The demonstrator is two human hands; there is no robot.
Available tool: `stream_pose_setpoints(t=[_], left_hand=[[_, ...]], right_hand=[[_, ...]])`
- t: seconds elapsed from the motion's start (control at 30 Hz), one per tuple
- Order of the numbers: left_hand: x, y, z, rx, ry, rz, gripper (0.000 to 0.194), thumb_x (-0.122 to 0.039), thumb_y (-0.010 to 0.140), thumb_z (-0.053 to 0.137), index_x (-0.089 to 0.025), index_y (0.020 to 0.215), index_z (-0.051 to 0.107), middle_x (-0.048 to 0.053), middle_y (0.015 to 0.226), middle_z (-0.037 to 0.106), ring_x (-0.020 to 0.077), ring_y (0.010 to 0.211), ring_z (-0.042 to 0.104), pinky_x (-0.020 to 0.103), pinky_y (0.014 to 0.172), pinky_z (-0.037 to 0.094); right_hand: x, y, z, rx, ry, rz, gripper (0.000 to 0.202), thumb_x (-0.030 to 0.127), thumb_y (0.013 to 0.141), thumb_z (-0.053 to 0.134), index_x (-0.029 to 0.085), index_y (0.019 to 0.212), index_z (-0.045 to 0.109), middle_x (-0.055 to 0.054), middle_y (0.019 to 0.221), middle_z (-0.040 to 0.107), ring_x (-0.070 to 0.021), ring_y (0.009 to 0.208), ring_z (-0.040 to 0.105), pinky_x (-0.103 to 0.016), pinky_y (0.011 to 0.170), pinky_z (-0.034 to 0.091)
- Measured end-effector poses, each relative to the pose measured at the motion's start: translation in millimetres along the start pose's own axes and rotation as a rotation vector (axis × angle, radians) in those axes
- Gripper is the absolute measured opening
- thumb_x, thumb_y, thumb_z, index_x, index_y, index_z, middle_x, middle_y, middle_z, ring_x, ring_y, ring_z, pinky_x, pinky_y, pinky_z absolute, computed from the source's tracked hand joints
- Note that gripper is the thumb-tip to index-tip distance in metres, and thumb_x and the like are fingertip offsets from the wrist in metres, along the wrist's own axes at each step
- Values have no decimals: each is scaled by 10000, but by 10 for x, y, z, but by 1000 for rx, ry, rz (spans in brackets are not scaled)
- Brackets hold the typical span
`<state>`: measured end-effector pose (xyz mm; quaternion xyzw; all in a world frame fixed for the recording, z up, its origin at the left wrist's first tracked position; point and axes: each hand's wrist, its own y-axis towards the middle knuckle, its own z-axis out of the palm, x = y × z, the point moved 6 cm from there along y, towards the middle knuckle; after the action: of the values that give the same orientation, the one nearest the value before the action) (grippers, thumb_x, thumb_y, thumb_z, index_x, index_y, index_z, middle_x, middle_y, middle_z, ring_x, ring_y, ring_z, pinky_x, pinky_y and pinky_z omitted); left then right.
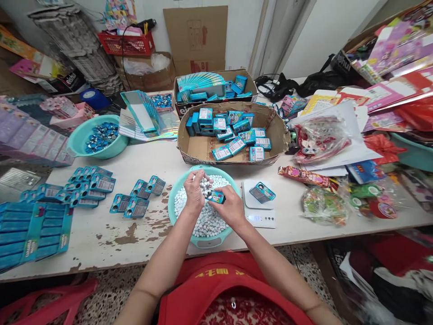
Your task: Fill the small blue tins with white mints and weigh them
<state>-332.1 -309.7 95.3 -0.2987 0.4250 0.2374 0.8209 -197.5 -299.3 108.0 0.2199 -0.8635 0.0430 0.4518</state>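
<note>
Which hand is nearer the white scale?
Right. The right hand is over the right side of the bowl, next to the scale; the left hand is farther left, over the same bowl.

The bowl (pixel 171 211) is pale turquoise, its pellets (pixel 208 225) white; the held box (pixel 217 196) is blue with white lettering; the bench (pixel 149 155) is off-white with brown patches; the apron (pixel 181 307) red with yellow characters; the floor (pixel 117 293) speckled.

Carton (pixel 199 148) behind bowl (pixel 203 242), scale (pixel 260 220) right obstruct; tabletop (pixel 152 158) passable left.
</note>
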Motion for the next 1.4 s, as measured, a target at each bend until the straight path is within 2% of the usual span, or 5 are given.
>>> stream_pose_setpoints(t=[0.33, 0.83, 1.13, 1.27, 1.4], left_hand=[[27, 50, 97, 61, 53, -14, 318, -398, 638, 725, -165, 693, 516, -31, 589, 563, 110, 501, 587, 193, 436, 400], [-37, 25, 153, 70, 86, 89, 261, -360, 681, 707, -167, 699, 532, -42, 556, 528, 92, 494, 543, 197, 461, 409], [-80, -39, 218, 27, 125, 79, 315, -397, 649, 736, -173, 707, 523, -56, 534, 499, 53, 432, 474, 154, 382, 295], [-40, -17, 235, 41, 110, 71, 347, -412, 625, 754, -172, 693, 513, -61, 517, 482, 38, 383, 429, 158, 344, 230], [-38, 80, 148, 18, 60, 18, 388, -405, 576, 781, -174, 687, 490, -76, 515, 460, 23, 349, 375, 160, 335, 197]], right_hand=[[-103, 96, 8, 13, 94, 84, 279, 258, 640, 751, 216, 891, 638, -22, 893, 622, -216, 878, 609, -342, 783, 472], [-87, 137, -37, 8, 168, 64, 296, 257, 638, 764, 217, 905, 642, -22, 879, 603, -214, 866, 602, -347, 781, 470], [-82, 126, -68, -6, 225, 71, 287, 261, 638, 764, 214, 897, 650, -18, 871, 613, -203, 857, 598, -328, 777, 471], [-160, 119, 34, -33, 272, 110, 296, 253, 623, 771, 219, 893, 654, -10, 861, 620, -196, 848, 598, -323, 780, 471], [-245, 124, 112, -40, 313, 143, 316, 254, 597, 785, 213, 886, 664, -8, 860, 623, -192, 848, 598, -321, 790, 471]])
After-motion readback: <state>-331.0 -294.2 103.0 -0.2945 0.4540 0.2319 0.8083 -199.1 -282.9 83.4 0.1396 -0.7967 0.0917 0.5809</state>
